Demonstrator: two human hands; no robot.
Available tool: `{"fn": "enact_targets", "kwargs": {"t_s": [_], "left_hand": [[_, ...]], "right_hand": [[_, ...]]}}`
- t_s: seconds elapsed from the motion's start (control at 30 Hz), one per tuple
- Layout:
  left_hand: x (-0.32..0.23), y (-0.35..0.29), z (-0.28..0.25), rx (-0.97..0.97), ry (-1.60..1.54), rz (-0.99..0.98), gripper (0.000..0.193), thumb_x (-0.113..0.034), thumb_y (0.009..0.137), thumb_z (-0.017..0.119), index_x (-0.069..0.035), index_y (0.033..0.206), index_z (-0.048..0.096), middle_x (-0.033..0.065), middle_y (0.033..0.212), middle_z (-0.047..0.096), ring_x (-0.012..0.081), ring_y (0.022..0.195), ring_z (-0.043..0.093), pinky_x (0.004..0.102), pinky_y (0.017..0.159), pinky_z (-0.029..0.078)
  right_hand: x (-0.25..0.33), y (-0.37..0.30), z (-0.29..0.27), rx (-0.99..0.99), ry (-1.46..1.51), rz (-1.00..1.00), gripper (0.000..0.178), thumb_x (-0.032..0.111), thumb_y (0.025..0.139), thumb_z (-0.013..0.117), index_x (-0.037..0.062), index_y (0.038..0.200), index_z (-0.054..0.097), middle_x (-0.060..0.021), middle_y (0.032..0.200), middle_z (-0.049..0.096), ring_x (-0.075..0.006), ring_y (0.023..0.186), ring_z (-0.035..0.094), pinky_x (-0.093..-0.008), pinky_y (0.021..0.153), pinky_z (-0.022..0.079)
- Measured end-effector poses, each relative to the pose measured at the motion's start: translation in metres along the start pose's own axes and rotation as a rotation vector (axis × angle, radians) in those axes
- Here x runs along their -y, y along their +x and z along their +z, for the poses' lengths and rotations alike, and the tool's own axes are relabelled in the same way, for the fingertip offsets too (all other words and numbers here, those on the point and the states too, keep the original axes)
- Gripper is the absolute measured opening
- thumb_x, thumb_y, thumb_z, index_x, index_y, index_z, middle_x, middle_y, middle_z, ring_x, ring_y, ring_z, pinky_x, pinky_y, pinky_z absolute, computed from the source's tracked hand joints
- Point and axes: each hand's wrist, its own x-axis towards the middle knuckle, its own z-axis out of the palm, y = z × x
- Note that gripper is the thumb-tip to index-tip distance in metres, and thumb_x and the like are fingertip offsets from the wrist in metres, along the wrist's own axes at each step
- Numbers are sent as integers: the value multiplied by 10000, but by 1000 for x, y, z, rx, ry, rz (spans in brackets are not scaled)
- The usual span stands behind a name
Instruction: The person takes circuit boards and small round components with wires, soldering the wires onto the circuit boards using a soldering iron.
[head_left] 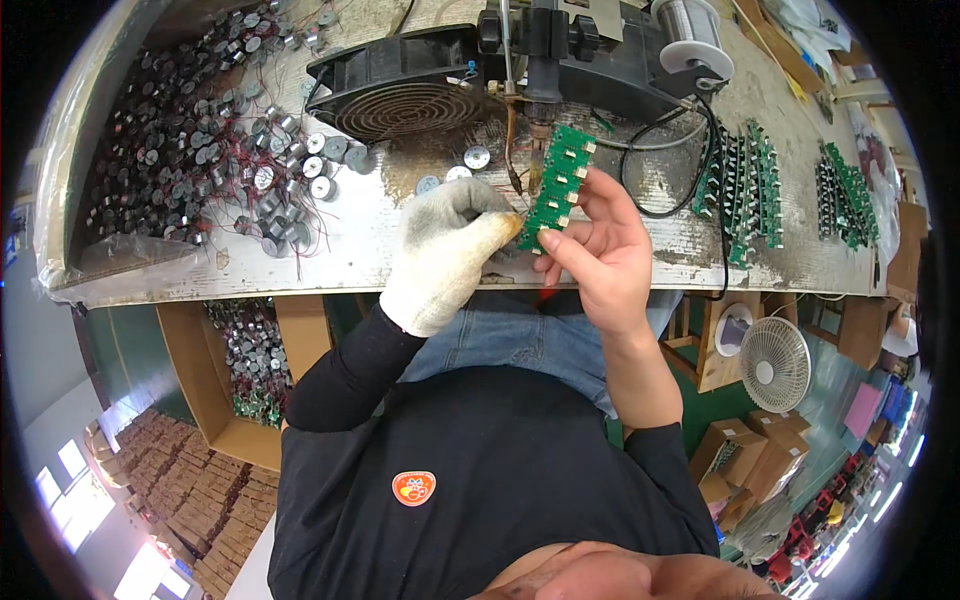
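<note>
My bare right hand [605,250] grips a green circuit board strip [558,185] by its lower right edge, thumb on top. The strip stands tilted, with several small metal connectors along its right side. My left hand [450,250], in a white glove with a stained thumb tip, is closed in a pinch at the strip's lower left edge. Whatever lies between those fingers is hidden. Just above the gloved hand, the soldering iron's tip [517,182] points down beside the strip. Small round silver motors [477,157] lie behind the gloved hand.
A heap of motors with red wires [240,150] covers the table's left. A black fan [400,95] stands at the back, a solder wire spool [690,35] farther right. Rows of circuit boards [745,190] and a black cable [722,230] lie right. Below left is a cardboard box [190,360].
</note>
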Motion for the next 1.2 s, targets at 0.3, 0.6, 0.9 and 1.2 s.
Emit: {"fn": "enact_targets", "kwargs": {"t_s": [0.3,0.6,0.9,1.2], "left_hand": [[2,2,0,5,14,-14,146,-114,824,631,29,852,632,41,743,627,71,669,563,222,582,451],[-9,-5,-3,70,2,-98,182,-97,840,628,45,952,607,70,827,650,100,706,611,244,636,502],[-5,-19,-48,-151,716,628,262,-13,732,694,35,974,605,130,1000,611,182,814,615,270,699,494],[-43,-50,-120,-643,861,951,257,115,681,675,-15,893,611,83,951,607,90,614,530,203,543,442]], "right_hand": [[1,0,0,15,0,-13,560,-121,802,598,-40,1313,382,-153,1116,544,-136,691,632,-203,494,506],[-2,-3,0,8,-18,18,558,-124,797,600,-36,1305,387,-152,1110,541,-146,682,629,-210,489,504],[-8,2,-7,-75,-96,-53,547,-99,824,594,-40,1320,371,-164,1128,552,-153,687,628,-223,509,492],[-11,2,-6,-39,-94,-82,550,-100,827,590,-47,1325,363,-171,1131,545,-145,702,625,-222,517,497]]}}
